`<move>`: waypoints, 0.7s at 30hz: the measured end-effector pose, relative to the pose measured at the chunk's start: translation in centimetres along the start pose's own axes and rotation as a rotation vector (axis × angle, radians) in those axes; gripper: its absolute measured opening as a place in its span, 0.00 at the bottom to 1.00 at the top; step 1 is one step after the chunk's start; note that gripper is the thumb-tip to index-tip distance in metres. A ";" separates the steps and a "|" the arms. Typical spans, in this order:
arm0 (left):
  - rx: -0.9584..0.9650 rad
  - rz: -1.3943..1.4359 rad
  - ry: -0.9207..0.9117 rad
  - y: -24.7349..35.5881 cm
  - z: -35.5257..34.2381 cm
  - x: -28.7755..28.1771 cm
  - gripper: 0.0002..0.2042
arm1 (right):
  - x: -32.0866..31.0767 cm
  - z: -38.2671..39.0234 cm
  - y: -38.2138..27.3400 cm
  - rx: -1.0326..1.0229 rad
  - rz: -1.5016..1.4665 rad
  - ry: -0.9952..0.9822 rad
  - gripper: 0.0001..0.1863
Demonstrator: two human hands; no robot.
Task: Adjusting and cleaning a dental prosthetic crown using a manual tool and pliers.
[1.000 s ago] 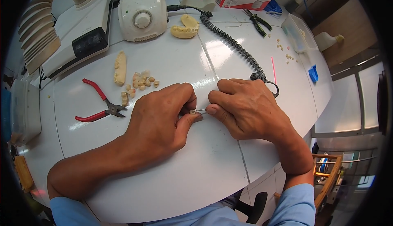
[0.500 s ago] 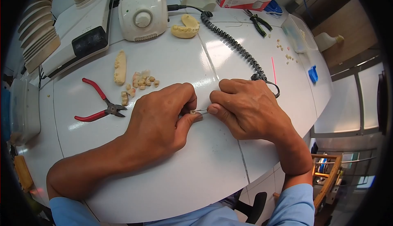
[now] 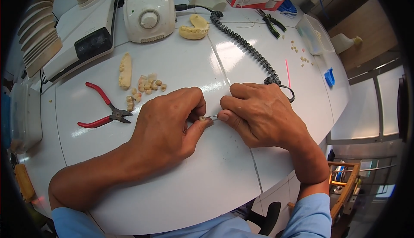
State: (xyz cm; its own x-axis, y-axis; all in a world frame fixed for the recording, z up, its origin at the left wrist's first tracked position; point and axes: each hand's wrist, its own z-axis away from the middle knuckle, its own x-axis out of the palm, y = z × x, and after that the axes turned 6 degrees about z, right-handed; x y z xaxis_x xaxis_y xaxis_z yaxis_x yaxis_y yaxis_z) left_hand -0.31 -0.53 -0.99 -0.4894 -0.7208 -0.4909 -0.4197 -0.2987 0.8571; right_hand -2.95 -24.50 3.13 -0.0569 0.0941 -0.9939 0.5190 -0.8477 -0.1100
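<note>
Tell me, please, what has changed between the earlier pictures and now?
Nothing visibly changed beyond a slight shift of the whole view. The left hand still pinches a small pale piece, the right hand a thin tool; the red-handled cutters lie as before.

There was one left hand (image 3: 170,119), one right hand (image 3: 262,115) and one thin metal tool (image 3: 211,117). The table (image 3: 172,199) bore two pairs of pliers (image 3: 116,114), two pale yellow casts (image 3: 193,33), one coiled cord (image 3: 246,46), one pink stick (image 3: 288,73) and one white control unit (image 3: 148,7). Small tooth pieces (image 3: 148,84) lay too crowded to count.
</note>
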 end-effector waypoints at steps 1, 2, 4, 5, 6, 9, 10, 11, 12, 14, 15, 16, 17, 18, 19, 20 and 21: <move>0.003 -0.009 0.003 0.0 0.0 0.0 0.13 | 0.0 0.0 0.0 0.003 0.018 -0.013 0.21; 0.000 -0.004 0.005 0.1 -0.1 0.0 0.13 | -0.1 0.1 0.0 -0.009 0.004 0.007 0.21; -0.003 0.000 0.007 0.1 -0.1 0.0 0.13 | -0.1 0.1 0.1 -0.001 0.011 -0.003 0.21; -0.012 0.001 0.006 0.2 -0.1 0.0 0.13 | -0.1 0.1 0.1 -0.012 -0.005 0.015 0.21; -0.021 0.002 0.005 0.2 -0.1 0.0 0.13 | -0.1 0.2 0.1 -0.008 -0.013 0.009 0.21; -0.011 0.007 0.025 0.1 -0.1 0.1 0.13 | -0.2 0.2 0.3 0.005 -0.024 -0.005 0.20; -0.014 0.007 0.028 0.1 0.0 0.1 0.13 | -0.2 0.3 0.3 0.030 -0.013 -0.032 0.20; -0.005 0.001 0.031 0.0 0.0 0.1 0.13 | -0.1 0.2 0.3 0.015 -0.030 -0.016 0.20; 0.006 -0.004 0.034 -0.1 0.0 0.2 0.14 | -0.1 0.2 0.3 0.009 -0.030 -0.004 0.20; 0.007 -0.008 0.038 -0.1 0.0 0.2 0.14 | -0.1 0.2 0.3 0.002 -0.028 0.008 0.20; 0.008 -0.014 0.042 -0.1 0.0 0.2 0.14 | -0.1 0.2 0.3 0.002 -0.020 -0.003 0.20; 0.007 -0.013 0.044 -0.1 0.0 0.2 0.14 | -0.2 0.2 0.3 0.014 0.006 -0.036 0.20; 0.010 -0.013 0.047 -0.1 0.0 0.3 0.14 | -0.2 0.3 0.3 -0.002 -0.012 -0.015 0.20; 0.014 -0.013 0.049 -0.1 0.0 0.3 0.14 | -0.2 0.3 0.3 -0.002 -0.014 -0.014 0.20; 0.012 -0.013 0.049 -0.1 0.0 0.3 0.14 | -0.2 0.3 0.3 0.012 0.002 -0.033 0.20; 0.014 -0.013 0.050 -0.1 0.0 0.3 0.14 | -0.2 0.3 0.3 -0.001 -0.017 -0.015 0.20; 0.018 -0.013 0.051 -0.2 0.0 0.2 0.14 | -0.1 0.2 0.3 -0.001 -0.011 -0.014 0.20</move>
State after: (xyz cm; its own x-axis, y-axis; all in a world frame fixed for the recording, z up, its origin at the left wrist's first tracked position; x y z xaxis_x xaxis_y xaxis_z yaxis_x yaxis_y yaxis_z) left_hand -0.31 -0.66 -1.27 -0.4445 -0.7477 -0.4932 -0.4398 -0.2975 0.8474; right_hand -2.97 -24.85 3.25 -0.0743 0.0959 -0.9926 0.5192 -0.8461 -0.1206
